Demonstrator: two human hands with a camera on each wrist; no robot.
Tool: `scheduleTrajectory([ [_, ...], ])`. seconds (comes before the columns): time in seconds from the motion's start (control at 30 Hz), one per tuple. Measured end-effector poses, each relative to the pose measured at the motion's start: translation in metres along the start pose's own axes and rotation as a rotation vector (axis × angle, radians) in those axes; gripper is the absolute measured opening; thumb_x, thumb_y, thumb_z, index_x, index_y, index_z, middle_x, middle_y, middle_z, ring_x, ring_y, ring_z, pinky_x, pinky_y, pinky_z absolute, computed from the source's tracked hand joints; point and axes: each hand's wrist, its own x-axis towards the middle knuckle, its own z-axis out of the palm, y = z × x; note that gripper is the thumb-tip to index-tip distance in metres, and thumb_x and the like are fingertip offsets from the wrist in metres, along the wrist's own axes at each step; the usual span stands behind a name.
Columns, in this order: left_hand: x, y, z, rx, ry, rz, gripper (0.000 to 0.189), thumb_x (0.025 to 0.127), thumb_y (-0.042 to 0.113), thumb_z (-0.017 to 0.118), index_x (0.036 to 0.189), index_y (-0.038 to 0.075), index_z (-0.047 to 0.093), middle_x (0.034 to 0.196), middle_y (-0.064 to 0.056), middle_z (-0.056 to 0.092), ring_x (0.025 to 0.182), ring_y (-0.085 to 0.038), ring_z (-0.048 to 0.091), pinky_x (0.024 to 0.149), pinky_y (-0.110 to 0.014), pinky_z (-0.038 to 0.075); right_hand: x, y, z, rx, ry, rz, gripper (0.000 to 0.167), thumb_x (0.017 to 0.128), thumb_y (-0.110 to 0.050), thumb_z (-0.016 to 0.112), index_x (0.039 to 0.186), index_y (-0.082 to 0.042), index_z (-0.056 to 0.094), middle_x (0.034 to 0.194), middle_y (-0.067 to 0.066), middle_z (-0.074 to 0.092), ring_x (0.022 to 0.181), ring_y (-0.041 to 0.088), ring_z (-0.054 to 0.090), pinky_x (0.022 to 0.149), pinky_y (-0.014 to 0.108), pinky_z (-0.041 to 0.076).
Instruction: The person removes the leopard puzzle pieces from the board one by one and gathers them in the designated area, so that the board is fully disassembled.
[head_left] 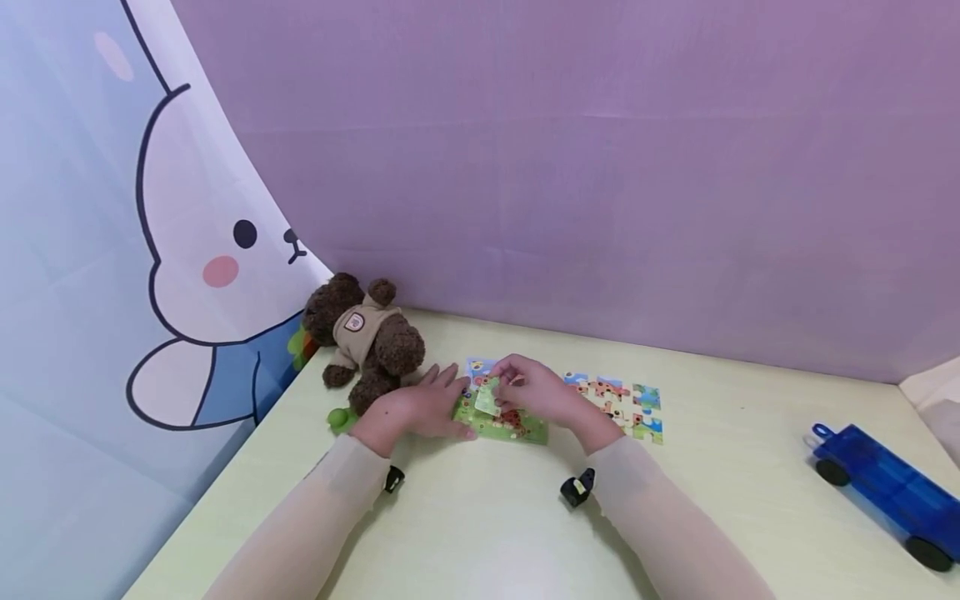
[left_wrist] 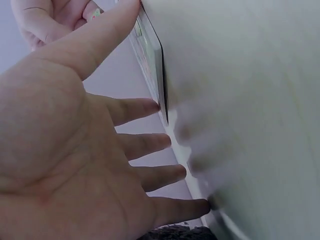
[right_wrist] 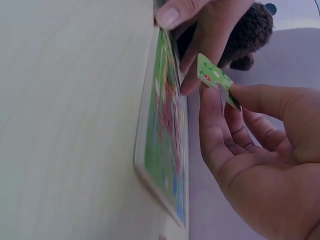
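In the head view my right hand (head_left: 538, 390) pinches a small green puzzle piece (head_left: 487, 398) between thumb and fingers, over a colorful puzzle board (head_left: 531, 432). The right wrist view shows that piece (right_wrist: 214, 75) held tilted, above the level of the board (right_wrist: 155, 145), with a red flower and white marks on its face. At the board's left end lies my left hand (head_left: 431, 408), its fingers spread. Seen from the left wrist, its thumb and index finger touch the board's edge (left_wrist: 159, 75), and the other fingertips reach down to the table.
Several loose puzzle pieces (head_left: 647, 397) lie on the pale table (head_left: 480, 517) right of the board. A brown teddy bear (head_left: 363, 333) lies behind my left hand, near a small green toy (head_left: 341, 419). A blue toy vehicle (head_left: 892, 492) stands far right. A purple curtain (head_left: 562, 183) hangs behind.
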Motion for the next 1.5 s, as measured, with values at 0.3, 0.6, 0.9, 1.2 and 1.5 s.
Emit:
scheduleTrajectory([
  [0.3, 0.001, 0.003, 0.002, -0.055, 0.017, 0.049, 0.099, 0.1, 0.063, 0.064, 0.174, 0.019, 0.014, 0.182, -0.016, -0.004, 0.167, -0.048, -0.006, 0.132, -0.074, 0.016, -0.031, 0.011, -0.036, -0.012, 0.002, 0.017, 0.032, 0.109, -0.013, 0.058, 0.137, 0.001, 0.058, 0.117, 0.016, 0.06, 0.104, 0.023, 0.076, 0.096, 0.042, 0.067],
  [0.6, 0.008, 0.004, 0.006, -0.021, 0.031, 0.094, 0.096, 0.101, 0.064, 0.063, 0.174, 0.021, 0.017, 0.184, -0.007, -0.003, 0.168, -0.047, -0.003, 0.131, -0.077, 0.012, -0.069, 0.024, -0.069, -0.11, -0.087, 0.072, 0.022, 0.107, -0.014, 0.061, 0.126, -0.003, 0.062, 0.111, 0.016, 0.063, 0.093, 0.027, 0.074, 0.075, 0.037, 0.064],
  [0.9, 0.008, 0.008, 0.005, -0.012, 0.035, 0.113, 0.097, 0.1, 0.066, 0.063, 0.173, 0.02, 0.019, 0.184, -0.006, 0.002, 0.168, -0.048, -0.002, 0.132, -0.077, 0.008, -0.092, 0.034, -0.074, -0.16, -0.181, 0.078, 0.014, 0.103, -0.004, 0.062, 0.117, 0.0, 0.063, 0.101, 0.015, 0.069, 0.086, 0.025, 0.073, 0.078, 0.035, 0.068],
  [1.2, 0.01, 0.009, 0.005, -0.015, 0.028, 0.103, 0.097, 0.1, 0.065, 0.064, 0.173, 0.021, 0.019, 0.184, -0.005, 0.006, 0.168, -0.048, 0.002, 0.133, -0.075, 0.01, -0.093, 0.036, -0.069, -0.311, -0.111, 0.038, 0.018, 0.098, -0.011, 0.074, 0.114, -0.005, 0.068, 0.097, 0.005, 0.066, 0.087, 0.016, 0.058, 0.071, 0.021, 0.053],
  [1.5, 0.012, 0.011, 0.006, -0.016, 0.017, 0.083, 0.098, 0.099, 0.065, 0.064, 0.174, 0.022, 0.017, 0.184, -0.005, 0.005, 0.168, -0.046, 0.002, 0.133, -0.074, 0.009, -0.087, 0.037, -0.066, -0.355, -0.098, 0.0, 0.019, 0.098, -0.012, 0.075, 0.115, -0.005, 0.073, 0.098, 0.004, 0.065, 0.085, 0.017, 0.053, 0.07, 0.022, 0.047],
])
